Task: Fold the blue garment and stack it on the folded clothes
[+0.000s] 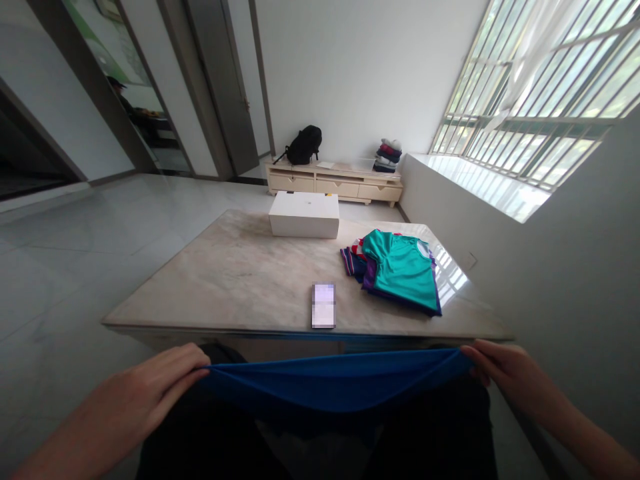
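A blue piece of clothing (340,383) is stretched between my two hands, in front of the table's near edge and above my lap. My left hand (165,377) pinches its left end between thumb and fingers. At the other end my right hand (500,367) grips it the same way. The cloth's upper edge is taut, and a fold sags below it; its lower part is lost in shadow over my dark trousers. Beyond it, on the table's right side, lies a pile of shirts with a teal shirt (403,270) on top.
The marble-patterned table (215,280) also bears a phone (323,305) near its front edge and a white box (304,215) at the back. Behind stands a low cabinet (340,187) with a black backpack (304,145) and folded clothes (387,157). A person (125,100) sits beyond a doorway.
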Action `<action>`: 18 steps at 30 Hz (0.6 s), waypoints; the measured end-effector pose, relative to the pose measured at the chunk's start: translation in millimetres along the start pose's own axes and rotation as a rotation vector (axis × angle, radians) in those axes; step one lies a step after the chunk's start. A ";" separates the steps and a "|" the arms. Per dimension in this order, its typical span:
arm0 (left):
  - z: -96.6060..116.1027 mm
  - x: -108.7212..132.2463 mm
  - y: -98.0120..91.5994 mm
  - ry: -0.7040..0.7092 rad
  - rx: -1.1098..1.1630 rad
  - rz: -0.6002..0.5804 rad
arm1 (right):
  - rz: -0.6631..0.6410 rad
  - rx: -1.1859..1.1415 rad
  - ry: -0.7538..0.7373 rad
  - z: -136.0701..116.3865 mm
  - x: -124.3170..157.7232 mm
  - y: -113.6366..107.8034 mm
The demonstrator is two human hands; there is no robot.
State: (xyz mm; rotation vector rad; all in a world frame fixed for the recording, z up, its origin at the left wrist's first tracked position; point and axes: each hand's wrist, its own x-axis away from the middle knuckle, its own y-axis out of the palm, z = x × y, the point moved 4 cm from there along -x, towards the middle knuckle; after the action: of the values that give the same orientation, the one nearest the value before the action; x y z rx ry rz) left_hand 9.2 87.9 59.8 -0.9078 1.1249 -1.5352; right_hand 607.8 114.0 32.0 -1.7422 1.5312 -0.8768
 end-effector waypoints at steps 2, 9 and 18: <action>-6.4 -4.8 -4.1 -0.059 -0.028 -0.037 | 0.012 -0.061 -0.013 -1.2 -4.7 -4.0; -33.9 0.1 -0.1 -0.149 -0.094 -0.071 | 0.059 -0.090 -0.042 28.8 -12.6 -28.5; 0.4 -0.9 15.8 -0.165 0.043 -0.361 | -0.203 -0.022 -0.033 6.7 7.7 -12.5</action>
State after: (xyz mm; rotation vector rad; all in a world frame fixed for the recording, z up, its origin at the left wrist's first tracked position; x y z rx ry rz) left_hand 14.2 87.4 44.8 -1.2342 0.8376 -1.7275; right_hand 621.1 108.0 39.0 -1.9440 1.3644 -0.9278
